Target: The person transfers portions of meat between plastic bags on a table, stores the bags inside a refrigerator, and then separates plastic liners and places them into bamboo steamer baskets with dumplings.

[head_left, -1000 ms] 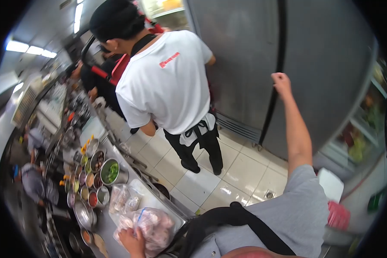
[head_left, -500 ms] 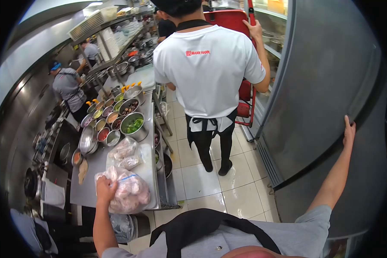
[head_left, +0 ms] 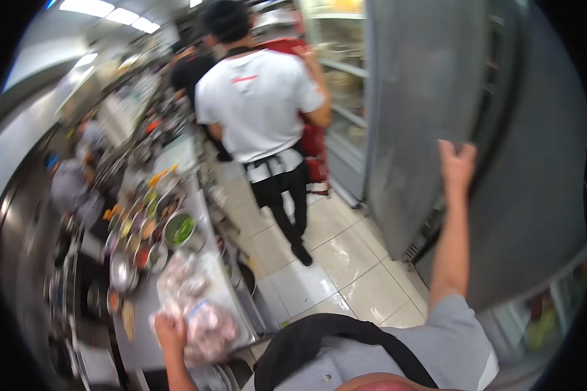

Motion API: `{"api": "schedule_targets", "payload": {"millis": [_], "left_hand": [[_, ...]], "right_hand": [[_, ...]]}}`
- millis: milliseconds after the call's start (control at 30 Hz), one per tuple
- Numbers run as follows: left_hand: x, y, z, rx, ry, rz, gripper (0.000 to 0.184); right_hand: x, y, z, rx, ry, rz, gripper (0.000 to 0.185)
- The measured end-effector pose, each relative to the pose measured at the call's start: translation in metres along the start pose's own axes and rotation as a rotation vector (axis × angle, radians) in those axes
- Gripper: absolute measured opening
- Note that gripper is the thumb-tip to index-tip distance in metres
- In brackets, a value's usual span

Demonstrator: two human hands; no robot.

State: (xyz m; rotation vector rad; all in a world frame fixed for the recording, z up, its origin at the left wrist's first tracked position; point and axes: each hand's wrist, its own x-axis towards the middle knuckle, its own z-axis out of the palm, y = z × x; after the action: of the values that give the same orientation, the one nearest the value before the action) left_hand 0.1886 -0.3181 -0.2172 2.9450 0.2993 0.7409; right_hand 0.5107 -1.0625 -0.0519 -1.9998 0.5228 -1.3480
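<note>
My left hand [head_left: 171, 331] is closed on the gathered top of a clear plastic bag [head_left: 210, 326] of pale pink pieces that look like raw meat. The bag rests at the near end of the steel counter [head_left: 140, 335]. Just beyond it lies another clear bag [head_left: 181, 277] with similar pale contents. On the other side, my right arm reaches forward, and my right hand [head_left: 456, 168] is at the tall grey metal door [head_left: 528, 176], near its edge. Its fingers look stretched and apart, though slightly blurred. Whether they touch the metal, I cannot tell.
A person in a white shirt [head_left: 257, 104] stands ahead in the tiled aisle [head_left: 336, 260] with a red folding object [head_left: 316, 153]. Several metal containers of ingredients, including a pot of greens [head_left: 181, 229], crowd the counter. Lit shelves [head_left: 346, 85] stand beyond the grey door; other people work at left.
My right hand has shifted left in view, and a dark gap beside the grey panel shows wider. The white-shirted person is farther down the aisle. My left hand keeps its hold on the bag.
</note>
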Motion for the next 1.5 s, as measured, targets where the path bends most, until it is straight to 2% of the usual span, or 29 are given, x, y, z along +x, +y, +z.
{"api": "schedule_targets", "payload": {"millis": [33, 67, 100, 167, 200, 300, 400, 467, 533, 567, 600, 633, 667, 733, 767, 800, 867, 900, 967, 1000, 1067, 1100, 1133, 1167, 1233, 1267, 1367, 1433, 1500], "left_hand": [[0.000, -0.002, 0.003, -0.037, 0.067, 0.053, 0.028], [0.009, 0.009, -0.002, -0.054, 0.153, 0.158, 0.029], [0.013, 0.018, -0.011, -0.068, 0.242, 0.248, 0.030], [0.010, 0.015, -0.027, -0.015, 0.048, 0.273, 0.026], [0.008, 0.008, -0.020, -0.024, 0.056, 0.295, 0.026], [0.006, -0.006, -0.016, -0.136, -0.022, 0.258, 0.028], [0.008, -0.010, -0.013, -0.220, -0.015, 0.236, 0.033], [0.010, -0.009, -0.017, -0.211, 0.033, 0.250, 0.038], [0.013, -0.006, -0.026, -0.314, -0.138, -0.028, 0.039], [0.016, 0.000, -0.034, -0.320, -0.139, -0.019, 0.039], [0.017, 0.009, -0.047, -0.373, -0.133, -0.095, 0.039], [0.019, 0.017, -0.055, -0.426, -0.124, -0.171, 0.039], [0.019, 0.022, -0.059, -0.430, -0.122, -0.163, 0.039], [0.020, 0.030, -0.069, -0.461, -0.108, -0.275, 0.036], [0.022, 0.041, -0.078, -0.454, -0.113, -0.266, 0.036], [0.026, 0.059, -0.090, -0.438, -0.074, -0.277, 0.036], [0.041, 0.088, -0.111, -0.406, -0.044, -0.292, 0.035], [0.048, 0.102, -0.119, -0.425, -0.062, -0.305, 0.033], [0.067, 0.133, -0.133, -0.438, -0.080, -0.317, 0.031], [0.076, 0.150, -0.140, -0.442, -0.105, -0.284, 0.030], [0.087, 0.174, -0.133, -0.446, -0.127, -0.247, 0.030], [0.095, 0.185, -0.114, -0.606, -0.077, -0.160, 0.029], [0.101, 0.204, -0.109, -0.768, -0.026, -0.072, 0.036], [0.104, 0.226, -0.106, -0.777, -0.027, -0.064, 0.036], [0.118, 0.300, -0.120, -0.777, -0.005, 0.264, 0.041], [0.124, 0.322, -0.116, -0.816, -0.029, 0.361, 0.041], [0.143, 0.399, -0.135, -0.989, -0.054, 0.822, 0.037], [0.162, 0.446, -0.152, -1.017, 0.031, 1.160, 0.039], [0.181, 0.491, -0.172, -1.096, 0.113, 1.390, 0.040]], "right_hand": [[-0.019, -0.016, 0.010, 0.019, 0.044, -0.065, 0.074], [-0.034, -0.026, 0.025, 0.084, -0.004, 0.009, 0.070], [-0.049, -0.037, 0.040, 0.015, 0.046, -0.006, 0.069], [-0.077, -0.063, 0.066, -0.039, 0.072, -0.030, 0.069], [-0.089, -0.080, 0.079, -0.065, 0.074, -0.035, 0.068], [-0.114, -0.115, 0.115, -0.058, 0.073, -0.059, 0.069], [-0.136, -0.139, 0.137, -0.069, 0.113, -0.087, 0.068], [-0.151, -0.150, 0.142, -0.007, 0.060, -0.099, 0.067], [-0.181, -0.152, 0.144, 0.156, 0.029, -0.170, 0.061], [-0.207, -0.150, 0.138, 0.277, -0.012, -0.202, 0.059], [-0.243, -0.144, 0.129, 0.401, -0.191, -0.221, 0.057], [-0.284, -0.140, 0.110, 0.368, -0.545, -0.150, 0.055], [-0.337, -0.141, 0.093, 0.451, -0.987, 0.143, 0.055], [-0.463, -0.099, 0.094, 0.365, -1.426, -0.154, 0.077], [-0.505, -0.096, 0.083, 0.374, -1.831, 0.106, 0.091], [-0.513, -0.121, 0.050, 0.468, -2.106, 0.476, 0.099], [-0.550, -0.139, 0.031, 0.460, -2.233, 1.248, 0.091], [-0.546, -0.144, 0.020, 0.466, -2.241, 1.265, 0.091], [-0.521, -0.153, 0.003, 1.111, -2.438, 1.665, 0.083], [-0.510, -0.151, -0.003, 1.120, -2.439, 1.672, 0.083], [-0.482, -0.138, -0.015, 1.505, -2.146, 1.781, 0.074], [-0.454, -0.129, -0.025, 1.560, -2.096, 1.817, 0.068], [-0.441, -0.121, -0.029, 1.567, -2.084, 1.814, 0.068], [-0.427, -0.112, -0.033, 1.621, -1.935, 1.845, 0.065], [-0.402, -0.093, -0.041, 1.695, -1.705, 1.835, 0.062], [-0.385, -0.083, -0.045, 1.701, -1.647, 1.784, 0.061], [-0.331, -0.058, -0.055, 1.711, -1.475, 1.560, 0.060], [-0.290, -0.047, -0.063, 1.717, -1.333, 1.370, 0.059], [-0.250, -0.042, -0.068, 1.713, -1.182, 1.151, 0.058]]}}
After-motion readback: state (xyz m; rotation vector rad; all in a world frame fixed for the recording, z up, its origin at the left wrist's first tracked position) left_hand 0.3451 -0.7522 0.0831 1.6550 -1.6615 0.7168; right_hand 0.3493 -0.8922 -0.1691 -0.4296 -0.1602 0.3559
